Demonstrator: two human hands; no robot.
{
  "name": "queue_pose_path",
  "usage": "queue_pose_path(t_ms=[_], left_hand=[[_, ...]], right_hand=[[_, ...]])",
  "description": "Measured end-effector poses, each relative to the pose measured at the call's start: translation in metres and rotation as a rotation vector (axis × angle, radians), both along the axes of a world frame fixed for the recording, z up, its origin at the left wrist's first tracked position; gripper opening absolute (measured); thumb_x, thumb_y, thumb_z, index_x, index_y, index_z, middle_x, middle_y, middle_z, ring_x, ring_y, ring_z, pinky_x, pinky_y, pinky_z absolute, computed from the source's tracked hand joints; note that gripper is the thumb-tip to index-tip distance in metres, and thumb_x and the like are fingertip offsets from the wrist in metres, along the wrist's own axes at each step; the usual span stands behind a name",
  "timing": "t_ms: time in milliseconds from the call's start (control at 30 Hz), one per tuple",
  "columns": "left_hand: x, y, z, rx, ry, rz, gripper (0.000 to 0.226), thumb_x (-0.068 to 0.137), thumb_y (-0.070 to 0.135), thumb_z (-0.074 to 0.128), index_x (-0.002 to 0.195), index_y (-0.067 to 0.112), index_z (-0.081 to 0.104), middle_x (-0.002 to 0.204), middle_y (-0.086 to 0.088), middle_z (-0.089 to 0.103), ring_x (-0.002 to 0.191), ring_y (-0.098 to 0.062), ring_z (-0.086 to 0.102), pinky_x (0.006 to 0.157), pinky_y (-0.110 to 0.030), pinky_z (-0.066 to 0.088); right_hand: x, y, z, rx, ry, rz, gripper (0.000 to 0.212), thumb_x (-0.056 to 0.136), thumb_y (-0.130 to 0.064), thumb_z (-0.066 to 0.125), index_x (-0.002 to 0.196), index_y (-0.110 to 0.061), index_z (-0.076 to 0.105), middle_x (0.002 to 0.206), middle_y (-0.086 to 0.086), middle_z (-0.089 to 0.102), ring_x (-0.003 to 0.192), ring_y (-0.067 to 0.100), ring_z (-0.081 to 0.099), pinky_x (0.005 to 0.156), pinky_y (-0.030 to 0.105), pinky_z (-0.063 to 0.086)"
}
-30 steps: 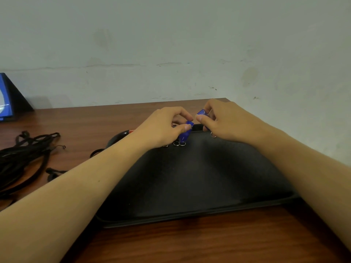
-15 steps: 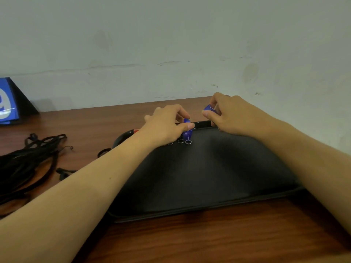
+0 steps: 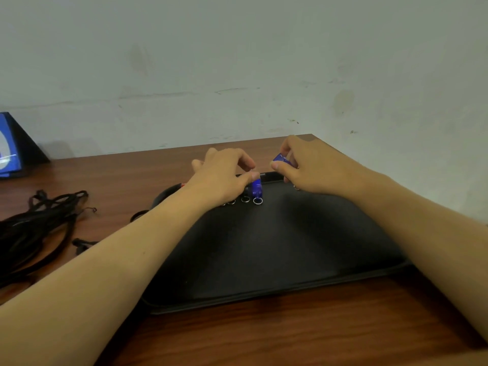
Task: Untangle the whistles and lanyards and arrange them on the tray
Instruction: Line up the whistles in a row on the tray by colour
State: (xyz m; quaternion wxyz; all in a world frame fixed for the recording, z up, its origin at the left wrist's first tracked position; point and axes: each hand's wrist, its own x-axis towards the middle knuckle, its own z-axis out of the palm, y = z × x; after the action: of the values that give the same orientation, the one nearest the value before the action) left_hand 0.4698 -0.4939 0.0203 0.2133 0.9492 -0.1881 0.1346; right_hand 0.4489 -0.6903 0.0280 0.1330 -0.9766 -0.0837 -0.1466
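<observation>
At the tray's far rim, toward twelve o'clock: right hand (image 3: 307, 169) pinching a blue whistle (image 3: 282, 159) between thumb and fingertips, lifted just clear of the surface, its ring apparently hanging under the palm. At ten o'clock from it, left hand (image 3: 224, 175) with thumb and forefinger closed on the top of a second blue whistle (image 3: 256, 188), standing upright on the tray (image 3: 264, 249) with its split ring (image 3: 257, 201) lying flat toward six o'clock. Beside that ring, toward nine o'clock, more small rings (image 3: 245, 199) in a row, their whistles mostly hidden beneath the left hand. Best done, by the look of it: set the lifted whistle down just beside the standing one at three o'clock, same facing, ring pointing the same way, steadying the row with the left grip so nothing tips. Out at nine o'clock on the wooden counter (image 3: 290, 334), well apart from the tray, a heap of black lanyards (image 3: 34, 228), seemingly still to be sorted. Farther off at ten o'clock, a blue-faced stand (image 3: 10, 146) against the wall; no lettering, brand or label readable anywhere.
</observation>
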Motion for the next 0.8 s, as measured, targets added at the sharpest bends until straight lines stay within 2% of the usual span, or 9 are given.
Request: queue_pose_path(t_ms=[67, 167, 267, 367, 500, 600, 700, 800], left_hand=[[-0.0029, -0.0003, 0.0024, -0.024, -0.033, -0.024, 0.024, 0.096, 0.048, 0.06, 0.117, 0.037, 0.061, 0.119, 0.018, 0.064, 0.121, -0.014, 0.046, 0.091, -0.036, 0.026], [-0.0069, -0.0003, 0.0038, 0.078, -0.012, -0.074, 0.03, 0.092, 0.053, 0.062, 0.119, 0.039, 0.06, 0.124, 0.016, 0.06, 0.122, -0.015, 0.043, 0.093, -0.039, 0.027], [-0.009, -0.0003, 0.003, 0.202, 0.014, -0.088, 0.046, 0.09, 0.059, 0.061, 0.132, 0.041, 0.054, 0.136, 0.012, 0.054, 0.13, -0.019, 0.035, 0.094, -0.041, 0.028], [-0.0067, -0.0006, 0.0012, 0.215, 0.008, -0.068, 0.06, 0.09, 0.059, 0.061, 0.144, 0.039, 0.043, 0.142, 0.01, 0.05, 0.135, -0.02, 0.033, 0.091, -0.039, 0.025], [-0.0023, -0.0008, -0.0015, 0.272, 0.022, -0.029, 0.056, 0.092, 0.061, 0.055, 0.142, 0.035, 0.05, 0.142, 0.005, 0.047, 0.133, -0.024, 0.033, 0.088, -0.04, 0.023], [-0.0018, -0.0009, -0.0027, 0.283, 0.028, -0.02, 0.054, 0.093, 0.062, 0.052, 0.14, 0.033, 0.054, 0.139, 0.004, 0.048, 0.131, -0.024, 0.033, 0.087, -0.04, 0.024], [-0.0027, -0.0016, -0.0018, 0.29, 0.029, -0.019, 0.055, 0.095, 0.061, 0.051, 0.141, 0.031, 0.053, 0.141, 0.003, 0.048, 0.132, -0.025, 0.033, 0.088, -0.04, 0.023], [-0.0022, -0.0024, -0.0008, 0.277, 0.028, -0.008, 0.057, 0.096, 0.059, 0.049, 0.146, 0.031, 0.047, 0.143, 0.002, 0.047, 0.135, -0.026, 0.033, 0.09, -0.042, 0.025]], right_hand=[[-0.0007, 0.0002, -0.0002, 0.007, 0.005, 0.006, 0.043, 0.098, -0.056, 0.05, 0.124, -0.023, 0.048, 0.103, 0.0, 0.07, 0.081, 0.016, 0.067, 0.082, 0.04, 0.058], [0.0013, -0.0008, -0.0001, 0.035, 0.011, -0.002, 0.043, 0.097, -0.057, 0.051, 0.124, -0.024, 0.048, 0.103, -0.001, 0.07, 0.08, 0.015, 0.067, 0.082, 0.04, 0.058], [0.0026, -0.0008, 0.0005, 0.041, 0.022, -0.009, 0.044, 0.097, -0.055, 0.053, 0.127, -0.023, 0.048, 0.107, 0.001, 0.07, 0.083, 0.015, 0.066, 0.081, 0.035, 0.057], [0.0022, 0.0002, -0.0002, 0.055, 0.008, 0.012, 0.043, 0.099, -0.046, 0.055, 0.131, -0.02, 0.045, 0.116, 0.002, 0.067, 0.087, 0.015, 0.063, 0.074, 0.028, 0.049], [0.002, 0.0004, -0.0006, 0.077, -0.028, 0.049, 0.04, 0.101, -0.034, 0.056, 0.135, -0.019, 0.041, 0.124, 0.006, 0.062, 0.086, 0.013, 0.058, 0.068, 0.022, 0.041], [-0.0011, 0.0034, 0.0013, 0.104, 0.003, 0.065, 0.041, 0.101, -0.029, 0.059, 0.137, -0.017, 0.042, 0.126, 0.005, 0.062, 0.088, 0.013, 0.059, 0.074, 0.024, 0.041], [-0.0007, 0.006, -0.0004, 0.121, 0.072, 0.069, 0.041, 0.101, -0.028, 0.058, 0.137, -0.018, 0.043, 0.122, 0.002, 0.063, 0.079, 0.007, 0.064, 0.067, 0.022, 0.045], [0.0001, 0.0065, -0.0001, 0.063, 0.086, 0.062, 0.043, 0.1, -0.026, 0.059, 0.139, -0.019, 0.044, 0.128, 0.002, 0.062, 0.087, 0.011, 0.062, 0.077, 0.025, 0.046]])
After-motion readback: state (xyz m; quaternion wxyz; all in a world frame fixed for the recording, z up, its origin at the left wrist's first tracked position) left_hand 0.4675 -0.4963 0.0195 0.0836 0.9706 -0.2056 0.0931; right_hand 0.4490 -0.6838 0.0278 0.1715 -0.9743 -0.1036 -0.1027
